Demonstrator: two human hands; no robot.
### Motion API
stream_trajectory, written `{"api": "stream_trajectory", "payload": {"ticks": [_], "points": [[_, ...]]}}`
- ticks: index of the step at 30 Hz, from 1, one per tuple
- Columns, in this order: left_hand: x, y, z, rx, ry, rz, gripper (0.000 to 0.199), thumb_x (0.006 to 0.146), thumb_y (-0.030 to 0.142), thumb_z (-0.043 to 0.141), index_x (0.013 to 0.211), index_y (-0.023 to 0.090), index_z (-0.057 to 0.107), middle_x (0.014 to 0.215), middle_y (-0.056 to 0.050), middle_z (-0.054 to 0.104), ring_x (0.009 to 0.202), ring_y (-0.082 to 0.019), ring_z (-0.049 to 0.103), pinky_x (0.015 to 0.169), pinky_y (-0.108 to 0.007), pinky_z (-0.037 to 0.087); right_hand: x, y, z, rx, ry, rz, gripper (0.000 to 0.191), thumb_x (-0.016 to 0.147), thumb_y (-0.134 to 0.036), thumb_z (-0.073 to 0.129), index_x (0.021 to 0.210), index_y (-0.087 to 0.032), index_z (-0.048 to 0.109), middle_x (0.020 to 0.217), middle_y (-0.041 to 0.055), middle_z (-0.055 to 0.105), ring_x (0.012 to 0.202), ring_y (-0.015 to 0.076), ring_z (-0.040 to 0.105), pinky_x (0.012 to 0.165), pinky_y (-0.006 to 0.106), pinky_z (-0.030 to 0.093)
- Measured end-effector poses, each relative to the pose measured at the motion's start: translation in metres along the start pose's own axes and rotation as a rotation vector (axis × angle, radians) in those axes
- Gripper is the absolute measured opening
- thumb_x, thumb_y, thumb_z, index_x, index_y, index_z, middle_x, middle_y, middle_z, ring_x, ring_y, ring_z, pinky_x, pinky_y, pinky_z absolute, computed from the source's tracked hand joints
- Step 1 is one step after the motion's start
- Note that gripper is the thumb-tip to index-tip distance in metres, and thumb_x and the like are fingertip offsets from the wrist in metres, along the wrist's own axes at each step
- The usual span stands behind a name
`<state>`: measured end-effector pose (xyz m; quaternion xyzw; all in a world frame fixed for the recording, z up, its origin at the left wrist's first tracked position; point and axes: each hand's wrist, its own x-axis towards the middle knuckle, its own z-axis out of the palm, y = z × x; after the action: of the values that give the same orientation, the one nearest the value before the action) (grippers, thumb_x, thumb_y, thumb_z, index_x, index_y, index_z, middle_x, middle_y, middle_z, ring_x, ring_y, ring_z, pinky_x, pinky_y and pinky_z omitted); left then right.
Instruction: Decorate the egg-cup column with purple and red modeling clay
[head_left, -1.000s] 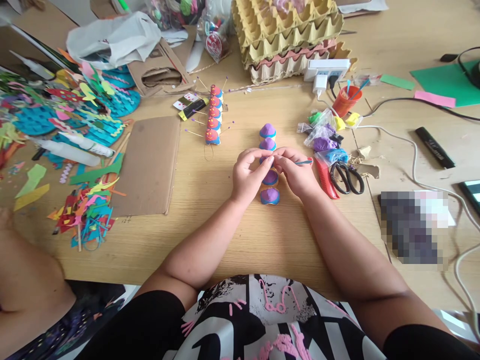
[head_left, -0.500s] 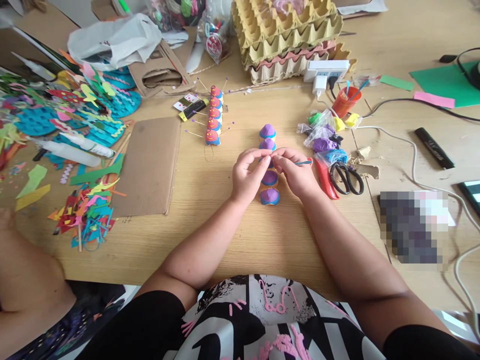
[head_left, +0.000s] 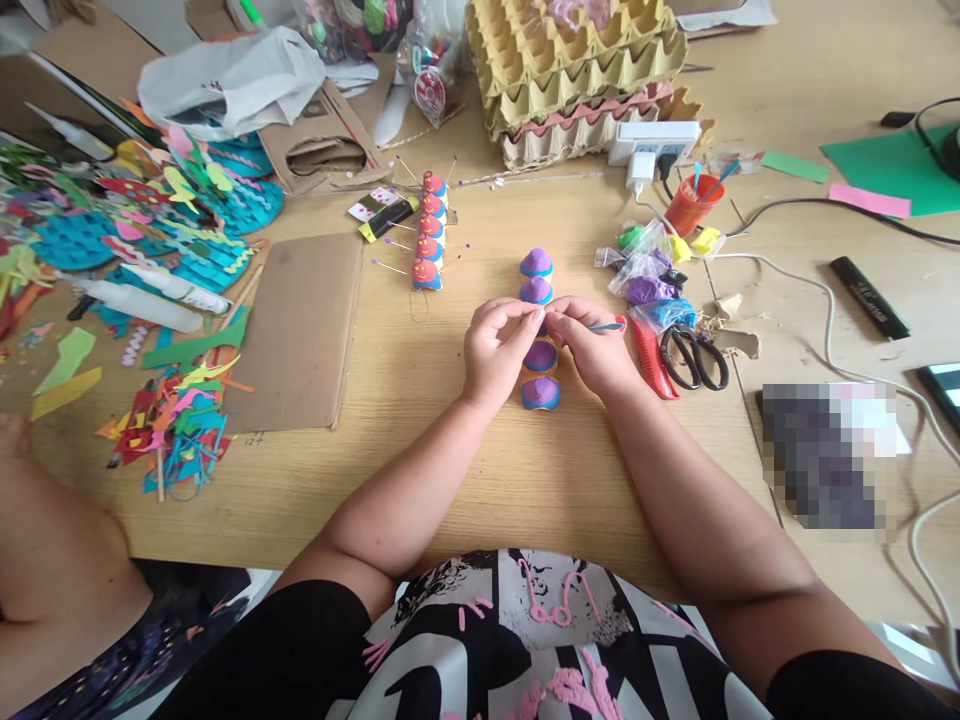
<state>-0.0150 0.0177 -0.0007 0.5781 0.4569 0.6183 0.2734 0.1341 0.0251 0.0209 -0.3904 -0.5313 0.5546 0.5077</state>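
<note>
Purple-and-blue domed strip (head_left: 541,393) at frame centre, partly beneath left hand (head_left: 495,350), pinching, contents unclear; right hand (head_left: 592,350) grasping slim blue stick (head_left: 607,326). Bare wooden counter (head_left: 409,390) runs below strip to near edge.

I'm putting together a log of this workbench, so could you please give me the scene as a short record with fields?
Left hand: left hand, fingertips pinched near the right's; anything between them is too small to tell
Right hand: right hand, with a thin blue stick jutting from its grip
Beneath hands: row of purple-and-blue domes, partly hidden
Left side: cardboard sheet; red-and-blue row with smiling faces
Right side: scissors; orange cup
Far side: stacked egg trays
</note>
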Motion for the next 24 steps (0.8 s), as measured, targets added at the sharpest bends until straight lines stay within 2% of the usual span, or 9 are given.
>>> {"api": "stream_trajectory", "payload": {"ticks": [5,8,15,18,21,24], "points": [[0.000,-0.002,-0.001,-0.022,0.023,0.011,0.028,0.095,0.053,0.077,0.092,0.025,0.080,0.097,-0.003,0.079,0.100,-0.019,0.073,0.100,-0.036,0.055,0.001,0.001,-0.001,0.022,0.017,0.000,0.019,0.086,-0.039,0.074,0.082,-0.021,0.072,0.066,-0.0034,0.058,0.062,0.0111,0.045,0.063,0.027,0.041],[0.000,-0.002,0.000,-0.046,0.026,0.002,0.026,0.095,0.051,0.077,0.094,0.025,0.081,0.098,-0.003,0.080,0.101,-0.019,0.073,0.101,-0.035,0.056,0.002,0.004,-0.003,0.006,0.075,-0.008,0.017,0.086,-0.038,0.074,0.083,-0.022,0.072,0.068,-0.0036,0.058,0.063,0.0111,0.046,0.064,0.027,0.042],[-0.007,0.015,0.002,-0.134,-0.004,-0.040,0.019,0.097,0.044,0.077,0.097,0.025,0.081,0.101,-0.003,0.079,0.101,-0.017,0.073,0.097,-0.033,0.056,0.005,0.010,-0.005,0.001,0.189,-0.093,0.012,0.088,-0.033,0.072,0.083,-0.022,0.072,0.064,-0.0055,0.051,0.060,0.0106,0.045,0.062,0.026,0.038],[-0.017,0.027,-0.011,-0.108,-0.090,-0.080,0.014,0.097,0.039,0.077,0.096,0.025,0.081,0.099,-0.002,0.078,0.100,-0.017,0.072,0.094,-0.032,0.054,0.004,0.008,-0.004,-0.035,0.216,-0.092,0.014,0.088,-0.035,0.071,0.083,-0.022,0.071,0.064,-0.0059,0.051,0.060,0.0106,0.044,0.063,0.027,0.038],[-0.032,0.036,-0.034,0.034,-0.218,-0.056,0.008,0.095,0.032,0.079,0.093,0.024,0.082,0.095,-0.002,0.076,0.097,-0.017,0.071,0.093,-0.033,0.053,0.004,0.008,-0.003,-0.068,0.236,-0.087,0.016,0.087,-0.038,0.072,0.082,-0.023,0.071,0.064,-0.0059,0.050,0.061,0.0113,0.045,0.065,0.028,0.040],[-0.046,0.034,-0.053,0.170,-0.227,0.003,0.006,0.095,0.027,0.078,0.092,0.025,0.083,0.089,-0.001,0.075,0.089,-0.016,0.070,0.089,-0.033,0.052,0.006,0.010,-0.002,-0.047,0.255,-0.088,0.015,0.086,-0.036,0.072,0.080,-0.023,0.071,0.065,-0.0050,0.053,0.061,0.0116,0.046,0.065,0.028,0.039]]}}
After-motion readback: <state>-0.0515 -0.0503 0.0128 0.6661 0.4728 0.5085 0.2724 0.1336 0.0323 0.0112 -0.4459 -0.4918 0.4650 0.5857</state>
